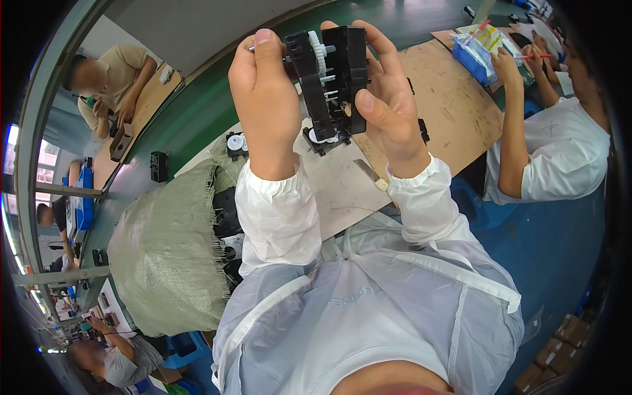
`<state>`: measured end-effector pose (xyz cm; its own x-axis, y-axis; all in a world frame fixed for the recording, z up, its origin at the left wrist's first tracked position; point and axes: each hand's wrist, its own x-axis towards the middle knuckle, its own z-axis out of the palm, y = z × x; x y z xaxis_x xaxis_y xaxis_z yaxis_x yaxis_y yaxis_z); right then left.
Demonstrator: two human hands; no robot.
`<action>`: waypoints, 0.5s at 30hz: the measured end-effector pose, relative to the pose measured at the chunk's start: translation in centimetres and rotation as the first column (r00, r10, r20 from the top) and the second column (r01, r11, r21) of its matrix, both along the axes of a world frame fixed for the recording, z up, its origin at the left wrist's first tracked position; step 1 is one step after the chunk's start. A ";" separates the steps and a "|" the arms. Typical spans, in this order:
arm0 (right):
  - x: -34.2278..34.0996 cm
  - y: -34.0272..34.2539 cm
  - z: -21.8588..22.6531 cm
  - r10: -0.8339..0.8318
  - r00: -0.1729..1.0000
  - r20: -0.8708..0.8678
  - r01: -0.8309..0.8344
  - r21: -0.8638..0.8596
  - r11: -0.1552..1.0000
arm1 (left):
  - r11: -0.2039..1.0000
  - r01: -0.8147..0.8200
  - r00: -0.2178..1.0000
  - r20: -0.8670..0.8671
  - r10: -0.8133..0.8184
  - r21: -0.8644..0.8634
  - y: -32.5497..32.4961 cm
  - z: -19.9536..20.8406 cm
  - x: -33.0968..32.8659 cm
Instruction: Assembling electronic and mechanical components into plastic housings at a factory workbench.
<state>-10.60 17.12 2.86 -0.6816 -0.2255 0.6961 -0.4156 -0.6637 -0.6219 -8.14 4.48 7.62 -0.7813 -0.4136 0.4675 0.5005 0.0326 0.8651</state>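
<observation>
Raised over the bench, a black plastic gear housing [316, 99] with a white gear and several metal pins sits in my left hand [266, 99], whose fingers wrap its left side. A matching black housing cover [349, 72] is gripped in my right hand [395, 105], thumb on its near face and fingers behind. The two black parts stand side by side at a slight angle, with the pins between them; I cannot tell whether they touch. Below them on the bench lies another black assembly [324, 138] with a white gear, partly hidden.
A smaller black part with a white gear [236, 143] lies left of my left wrist. A wooden-handled blade [372, 174] rests on the board [336, 197]. The woven green sack [171, 253] at left holds black parts. A co-worker in white [550, 151] sits at right near a blue bin [474, 62].
</observation>
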 end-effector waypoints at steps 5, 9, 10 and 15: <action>0.1 -0.5 0.1 0.026 0.999 0.034 -0.026 -0.010 1.000 | 1.000 -0.003 1.000 -0.001 0.003 -0.007 -0.5 -0.2 0.2; 0.0 -0.7 0.0 0.030 0.999 0.031 -0.030 -0.009 1.000 | 1.000 -0.017 1.000 0.002 0.017 0.013 -0.5 -0.3 0.1; 0.0 -0.8 -0.1 0.031 0.999 0.030 -0.030 -0.010 0.999 | 1.000 -0.020 1.000 0.003 0.020 0.019 -0.5 -0.3 0.1; -0.2 -0.5 -0.5 0.047 0.999 -0.006 -0.047 0.058 0.997 | 0.999 -0.047 0.999 0.007 0.048 -0.021 -0.8 -0.4 0.4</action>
<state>-10.80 16.57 2.31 -0.6641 -0.2971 0.6860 -0.3898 -0.6454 -0.6569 -7.77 3.64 7.27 -0.7647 -0.4404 0.4704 0.4911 0.0744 0.8679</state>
